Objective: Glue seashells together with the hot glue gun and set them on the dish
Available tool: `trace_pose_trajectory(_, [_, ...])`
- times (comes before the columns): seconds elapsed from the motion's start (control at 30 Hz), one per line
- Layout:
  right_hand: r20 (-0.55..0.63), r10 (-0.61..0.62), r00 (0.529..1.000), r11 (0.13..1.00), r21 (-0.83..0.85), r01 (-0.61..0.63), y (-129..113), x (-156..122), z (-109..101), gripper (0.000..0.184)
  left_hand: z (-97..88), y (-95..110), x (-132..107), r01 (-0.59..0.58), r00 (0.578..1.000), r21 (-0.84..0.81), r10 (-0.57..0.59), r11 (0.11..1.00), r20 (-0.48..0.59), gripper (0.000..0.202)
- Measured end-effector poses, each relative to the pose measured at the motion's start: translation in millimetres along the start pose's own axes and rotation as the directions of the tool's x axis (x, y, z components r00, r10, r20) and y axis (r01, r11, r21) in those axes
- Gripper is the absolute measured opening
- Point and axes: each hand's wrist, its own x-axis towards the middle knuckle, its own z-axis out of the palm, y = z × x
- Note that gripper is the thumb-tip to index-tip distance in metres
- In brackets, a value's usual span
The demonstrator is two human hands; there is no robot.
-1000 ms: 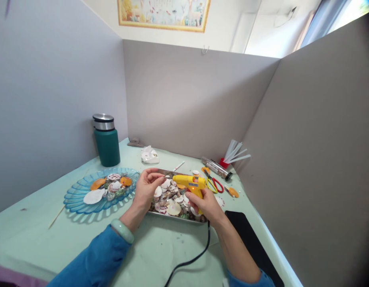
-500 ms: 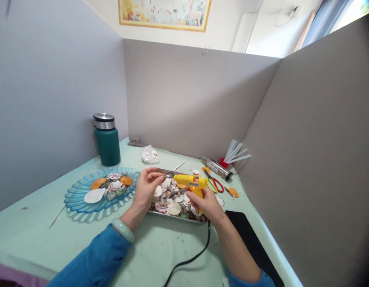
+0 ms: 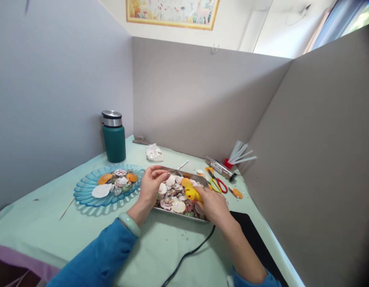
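Note:
My right hand (image 3: 212, 204) grips a yellow hot glue gun (image 3: 190, 192), tilted down over a metal tray (image 3: 175, 214) heaped with several seashells. A black cord (image 3: 190, 253) runs from the gun toward me. My left hand (image 3: 150, 186) hovers over the tray's left end, fingers curled with thumb and fingertips pinched together; what they hold is too small to name. A blue glass plate (image 3: 82, 193) with several shells lies to the left of that hand.
A green flask (image 3: 114, 137) stands at the back left. Red-handled scissors (image 3: 217, 183), a tube (image 3: 220, 169), glue sticks in a red cup (image 3: 238, 153) and a crumpled tissue (image 3: 154, 152) lie behind the tray. A black pad (image 3: 256, 243) sits right; grey partitions enclose the table.
The glue gun has tipped from level to nose-down into the tray, my right hand lowering with it. My left hand keeps its pinch. The view has shifted slightly.

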Motion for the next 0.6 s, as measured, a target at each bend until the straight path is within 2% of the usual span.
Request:
trace_pose_trajectory(0.1, [0.105,-0.048,0.993,0.999,-0.02,0.05,6.7,-1.1,-6.7,0.056,-0.3,0.1,-0.6,0.0,1.0,-0.007,0.0,1.0,0.011,0.041])
trace_pose_trajectory(0.17, [0.157,-0.08,0.984,0.996,0.04,0.074,8.6,-2.5,-14.9,0.052,-0.2,0.5,-0.9,0.0,1.0,-0.014,0.001,1.0,0.019,0.041])
trace_pose_trajectory(0.23, [0.076,-0.11,0.991,0.989,0.106,0.101,2.8,-3.1,-23.5,0.044,0.1,0.9,-0.7,-0.001,1.0,-0.015,0.002,1.0,0.021,0.04])
trace_pose_trajectory(0.3, [-0.052,-0.124,0.991,0.985,0.115,0.129,-11.8,-1.3,-29.0,0.029,0.3,1.1,-0.3,-0.002,1.0,-0.021,0.003,1.0,0.02,0.041])
trace_pose_trajectory(0.37, [-0.091,-0.194,0.977,0.972,0.117,0.204,-31.3,3.8,-29.5,0.015,0.2,1.1,0.2,-0.002,1.0,-0.035,0.002,0.999,0.012,0.042])
trace_pose_trajectory(0.43, [-0.055,-0.283,0.958,0.953,0.095,0.287,-49.8,11.7,-25.1,0.017,-0.1,1.0,0.7,-0.001,1.0,-0.05,0.001,0.999,0.002,0.042])
trace_pose_trajectory(0.6, [0.05,-0.323,0.945,0.946,0.003,0.323,-74.3,32.5,-7.4,0.014,0.3,3.1,1.2,0.011,1.0,-0.07,-0.011,0.998,-0.013,0.043])
